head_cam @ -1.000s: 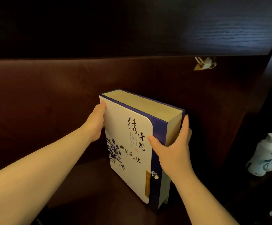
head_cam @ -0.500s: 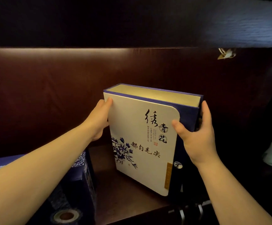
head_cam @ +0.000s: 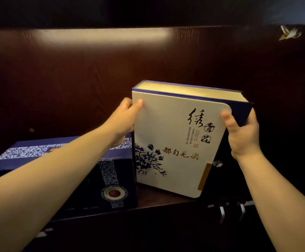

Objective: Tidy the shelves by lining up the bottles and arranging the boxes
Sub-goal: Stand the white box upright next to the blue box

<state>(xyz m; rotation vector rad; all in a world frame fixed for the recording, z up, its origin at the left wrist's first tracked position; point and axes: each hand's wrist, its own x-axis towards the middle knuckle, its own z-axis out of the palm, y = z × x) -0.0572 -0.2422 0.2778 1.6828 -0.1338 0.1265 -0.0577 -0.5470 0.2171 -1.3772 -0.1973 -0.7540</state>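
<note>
White tea box (head_cam: pixel 169 142) upright between left hand (head_cam: pixel 124 120) and right hand (head_cam: pixel 242 135)

Open shelf (head_cam: pixel 166 201) space right of white box (head_cam: pixel 169 142); blue box (head_cam: pixel 97 179) close against its left.

Left hand (head_cam: pixel 123 120) and right hand (head_cam: pixel 242 131) grip inward (fingers seemingly curled), both arms outstretched.
</note>
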